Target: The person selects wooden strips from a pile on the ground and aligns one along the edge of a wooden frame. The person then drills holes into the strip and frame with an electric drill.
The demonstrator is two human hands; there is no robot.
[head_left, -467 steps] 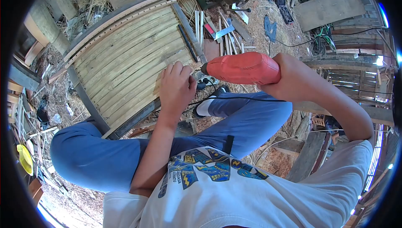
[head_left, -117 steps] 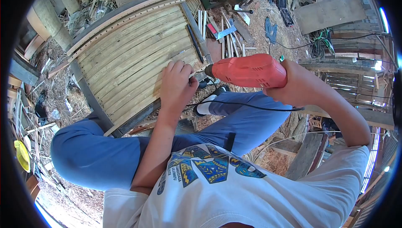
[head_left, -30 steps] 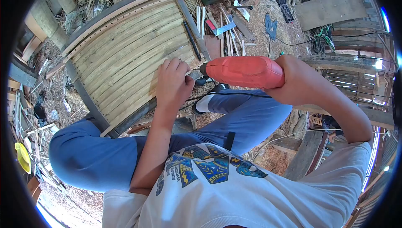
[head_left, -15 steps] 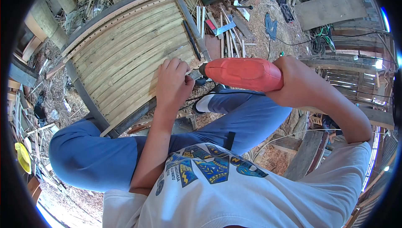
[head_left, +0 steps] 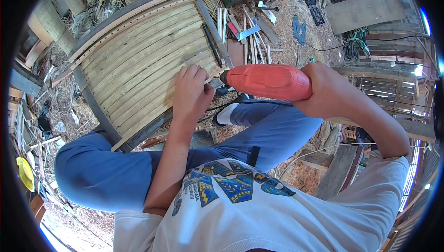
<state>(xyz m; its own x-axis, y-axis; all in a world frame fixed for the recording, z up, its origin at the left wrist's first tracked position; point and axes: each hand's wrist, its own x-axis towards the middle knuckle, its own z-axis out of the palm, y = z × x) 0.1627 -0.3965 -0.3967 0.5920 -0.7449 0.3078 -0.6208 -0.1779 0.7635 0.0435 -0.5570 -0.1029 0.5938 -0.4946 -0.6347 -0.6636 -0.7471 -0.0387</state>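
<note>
My right hand [head_left: 319, 90] is wrapped round the rear of a red power drill [head_left: 268, 82]. The drill's dark chuck points left, close to the fingertips of my left hand [head_left: 190, 90]. That left hand lies at the near right corner of a slatted wooden panel [head_left: 143, 58] in a dark frame, its fingers bent together; what they pinch, if anything, is too small to make out. A thin strip with a row of dark holes [head_left: 134, 23] runs along the panel's far side. A dark rod [head_left: 212, 45] rests near its right edge.
Thin wooden sticks [head_left: 252, 48] and a blue-and-red square [head_left: 247, 32] lie beyond the panel. A dark cord [head_left: 263, 102] passes over my leg. A green coiled cable [head_left: 358, 44] is at the right, a yellow object [head_left: 25, 174] at the far left.
Since the oldest frame, the drill and both hands have shifted slightly, with the drill still beside my left fingertips. Over the last second almost nothing moves, apart from a slight tilt of the drill.
</note>
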